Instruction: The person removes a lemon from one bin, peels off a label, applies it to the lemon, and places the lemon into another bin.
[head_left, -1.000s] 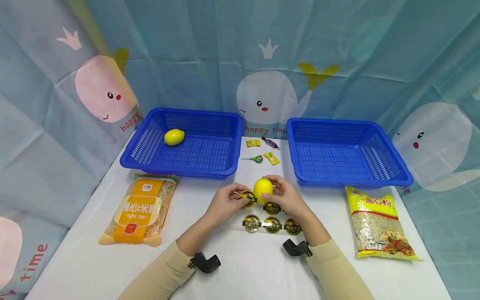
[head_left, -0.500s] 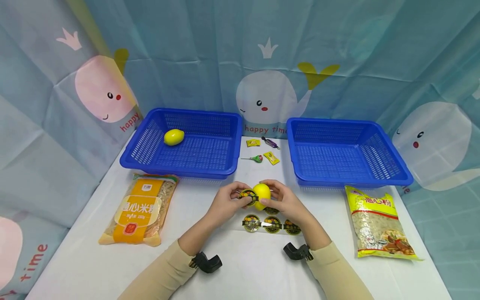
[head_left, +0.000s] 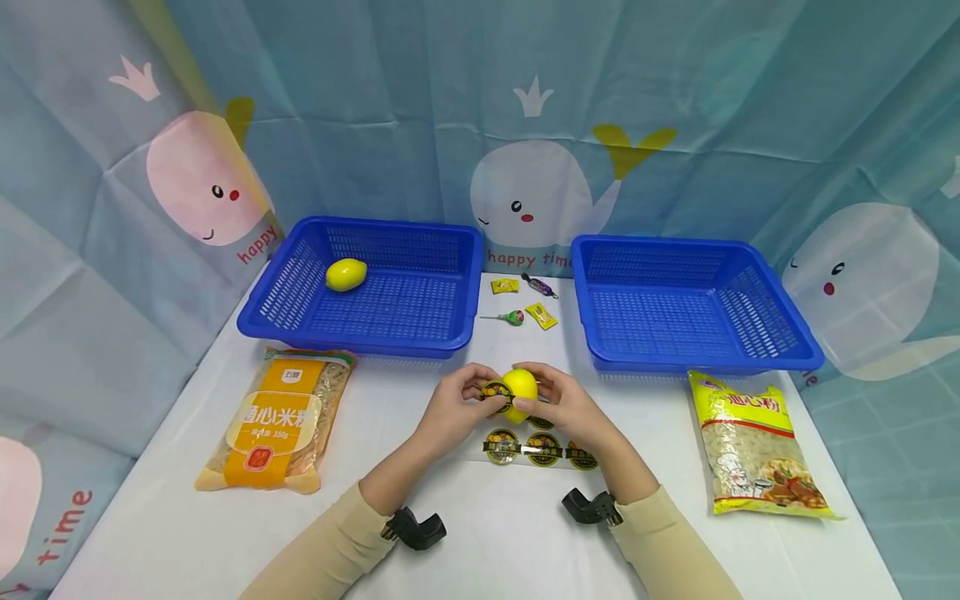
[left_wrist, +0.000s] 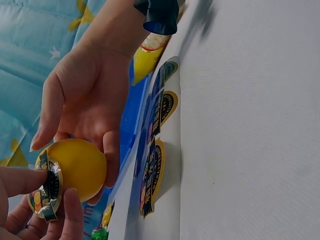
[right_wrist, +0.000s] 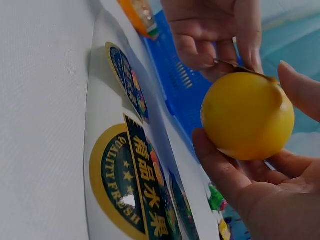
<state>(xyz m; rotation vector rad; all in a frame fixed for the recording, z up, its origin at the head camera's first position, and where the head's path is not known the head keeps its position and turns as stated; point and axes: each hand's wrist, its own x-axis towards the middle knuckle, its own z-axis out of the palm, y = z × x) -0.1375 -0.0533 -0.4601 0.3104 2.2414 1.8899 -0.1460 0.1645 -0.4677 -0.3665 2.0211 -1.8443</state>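
Lemon [head_left: 521,386] gripped by right hand [head_left: 564,406], left hand [head_left: 456,406] fingers pinching sticker [left_wrist: 47,192] onto it, sheet label [right_wrist: 127,182] reading "QUALITY FRESH"

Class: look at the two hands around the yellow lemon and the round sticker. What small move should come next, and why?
Probably press the sticker flat. The left hand pinches it against the lemon, which the right hand cups, but its edges look lifted.

Yellow lemon [head_left: 521,385] w/ black-gold round sticker [head_left: 496,392]; blue mesh baskets [head_left: 360,333]; white table [head_left: 495,533]; teal whale-print backdrop [head_left: 675,100]; beige sleeves [head_left: 330,550].
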